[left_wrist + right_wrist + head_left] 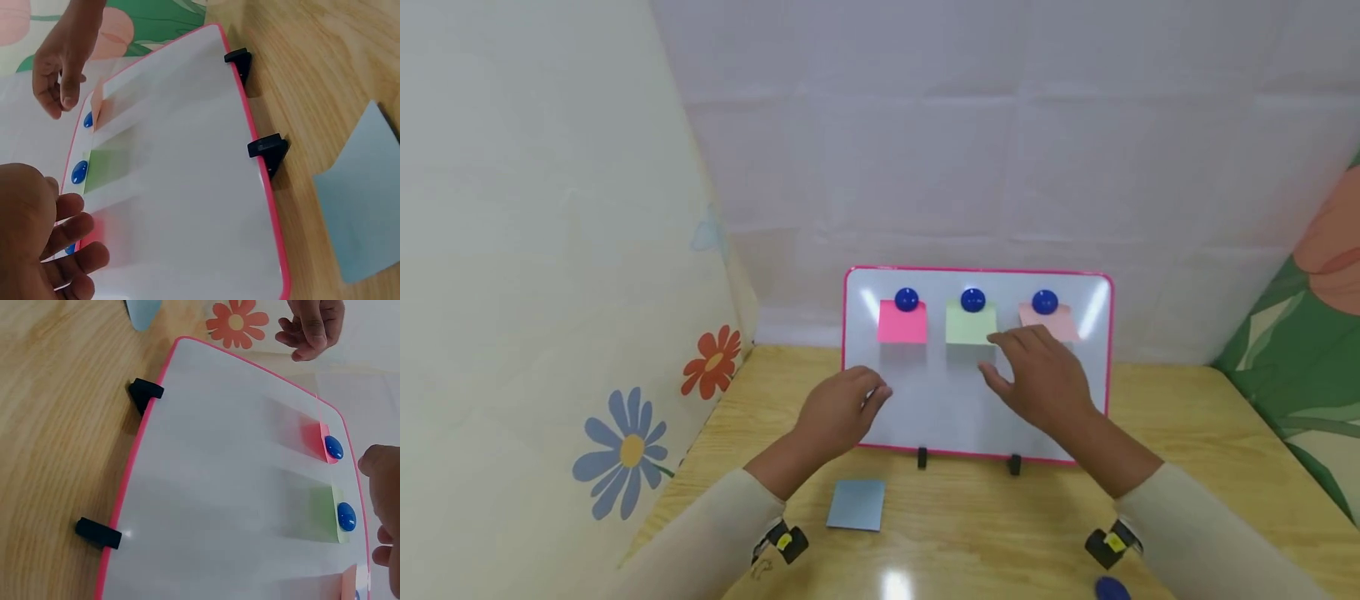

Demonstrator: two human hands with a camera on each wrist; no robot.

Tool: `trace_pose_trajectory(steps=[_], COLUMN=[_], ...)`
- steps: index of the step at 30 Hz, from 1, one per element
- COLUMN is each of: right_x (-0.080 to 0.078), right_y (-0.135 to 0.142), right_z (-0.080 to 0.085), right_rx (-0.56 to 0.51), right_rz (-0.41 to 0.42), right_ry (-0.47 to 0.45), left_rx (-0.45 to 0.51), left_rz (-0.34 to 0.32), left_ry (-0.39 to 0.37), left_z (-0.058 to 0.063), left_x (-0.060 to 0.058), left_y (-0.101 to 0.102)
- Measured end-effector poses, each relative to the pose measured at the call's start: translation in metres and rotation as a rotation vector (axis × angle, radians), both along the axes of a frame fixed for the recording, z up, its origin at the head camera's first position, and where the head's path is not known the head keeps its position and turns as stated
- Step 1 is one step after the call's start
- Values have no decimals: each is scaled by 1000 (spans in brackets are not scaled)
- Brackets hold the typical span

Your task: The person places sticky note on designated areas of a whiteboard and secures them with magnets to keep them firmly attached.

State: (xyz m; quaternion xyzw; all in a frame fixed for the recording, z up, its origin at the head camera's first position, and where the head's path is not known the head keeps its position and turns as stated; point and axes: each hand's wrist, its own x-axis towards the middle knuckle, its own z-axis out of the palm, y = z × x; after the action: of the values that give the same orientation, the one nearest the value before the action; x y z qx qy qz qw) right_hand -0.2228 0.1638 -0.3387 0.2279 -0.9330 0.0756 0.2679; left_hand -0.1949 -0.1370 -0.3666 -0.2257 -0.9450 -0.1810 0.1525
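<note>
A small whiteboard [925, 408] with a pink frame stands upright against the back wall. Three sticky notes hang along its top: hot pink [902, 325], pale green [966, 329] and pale pink [1063, 322], each under a round blue magnet [973, 300]. My right hand [1045, 379] hovers before the board's right half, thumb and fingers apart, overlapping the pale pink note in the head view. Near the lower left of the board, my left hand [838, 412] hangs with loosely curled fingers. Neither hand holds anything; the left wrist view shows the left fingers [75, 250] bent around nothing.
A light blue sticky-note pad [856, 505] lies on the wooden table in front of the board. Another blue magnet [1112, 588] sits at the near edge of view. Two black feet [922, 457] support the board. Flower-patterned cloth [625, 450] covers the side walls.
</note>
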Motion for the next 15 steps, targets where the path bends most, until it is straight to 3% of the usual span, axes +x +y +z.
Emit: trace_pose_trajectory(steps=[5,15], right_x=[15,42], right_y=[14,44], right_z=[-6,-23], right_rx=[-22,-1], right_rz=[-27,-69], right_ry=[-80,-135], left_rx=[-8,-25], left_rz=[-25,-23], left_ry=[-79,-135], left_z=[-9,-22], left_x=[9,23], left_y=[-7,-19])
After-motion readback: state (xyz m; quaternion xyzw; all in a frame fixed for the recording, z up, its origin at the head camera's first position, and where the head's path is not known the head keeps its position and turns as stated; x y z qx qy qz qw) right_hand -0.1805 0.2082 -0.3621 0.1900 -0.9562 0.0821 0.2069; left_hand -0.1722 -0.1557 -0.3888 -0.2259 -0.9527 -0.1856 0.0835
